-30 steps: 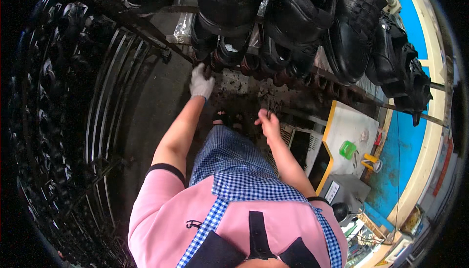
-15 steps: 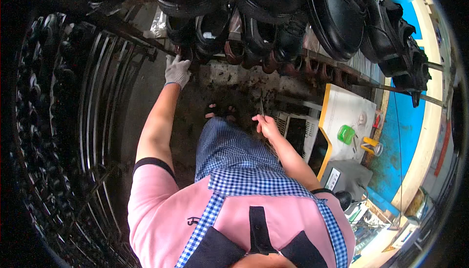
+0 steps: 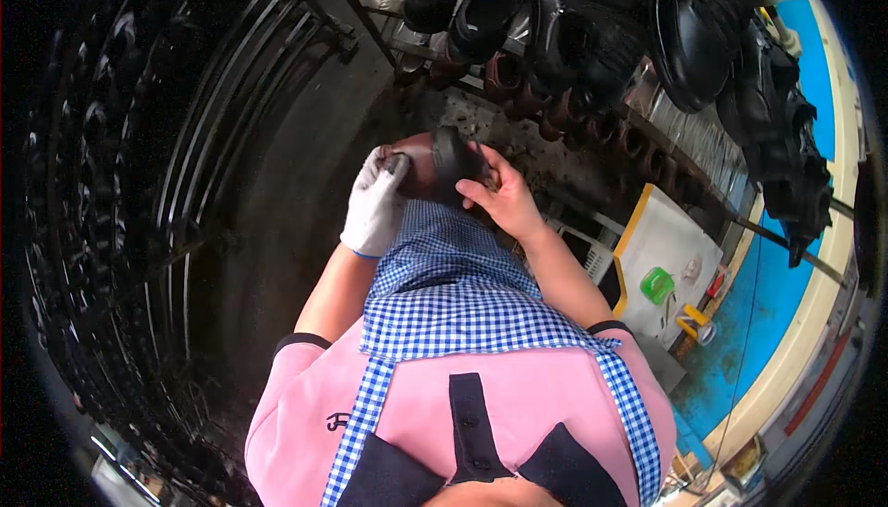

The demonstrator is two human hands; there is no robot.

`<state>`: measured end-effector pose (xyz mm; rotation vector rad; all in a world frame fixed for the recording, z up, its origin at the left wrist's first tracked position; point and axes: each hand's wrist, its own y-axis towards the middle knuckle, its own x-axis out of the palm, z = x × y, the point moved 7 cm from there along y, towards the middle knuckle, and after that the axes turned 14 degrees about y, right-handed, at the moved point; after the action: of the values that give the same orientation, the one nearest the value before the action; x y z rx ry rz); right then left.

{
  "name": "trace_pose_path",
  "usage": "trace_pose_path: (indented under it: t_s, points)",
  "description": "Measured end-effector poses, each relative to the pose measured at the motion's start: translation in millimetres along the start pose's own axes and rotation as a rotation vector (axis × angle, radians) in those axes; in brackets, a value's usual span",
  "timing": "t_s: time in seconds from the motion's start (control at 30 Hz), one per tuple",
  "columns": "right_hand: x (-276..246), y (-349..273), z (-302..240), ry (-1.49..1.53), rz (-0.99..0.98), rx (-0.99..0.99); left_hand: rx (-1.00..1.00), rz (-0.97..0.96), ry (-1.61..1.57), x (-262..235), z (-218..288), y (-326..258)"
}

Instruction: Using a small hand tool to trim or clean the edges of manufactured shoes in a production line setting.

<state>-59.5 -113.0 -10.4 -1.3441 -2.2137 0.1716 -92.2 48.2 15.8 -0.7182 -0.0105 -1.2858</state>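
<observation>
A dark brown leather shoe (image 3: pixel 424 166) with a black collar is held up in front of my apron, between both hands. My left hand (image 3: pixel 373 204), in a white knit glove, is closed round its left end. At the black collar end my bare right hand (image 3: pixel 511 202) grips the shoe, with the thumb nearest to me and the fingers behind. Whether anything else is in the right hand is hidden. My blue checked apron (image 3: pixel 462 308) lies just below the shoe.
Ahead stands a rack with black shoes (image 3: pixel 689 44) above and brown shoes (image 3: pixel 504 74) below. Metal bars (image 3: pixel 199 128) and more dark shoes line the left. At right, a white board (image 3: pixel 680 239) carries a green container (image 3: pixel 658 285) and a yellow item (image 3: pixel 696 324).
My left hand has come back from the lower rack with a brown shoe. The right hand has moved up to grip it too; the thin pointed tool seen in it before no longer shows.
</observation>
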Motion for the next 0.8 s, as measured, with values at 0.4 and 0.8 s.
trace_pose_path:
  t_s: [0.4,0.8]
  points:
    - [0,-14,61,0.676,-0.054,0.398,0.254,-0.534,0.638,3,56,-64]
    - [19,-37,54,0.821,-0.049,0.502,0.265,-0.082,0.355,-51,97,-6]
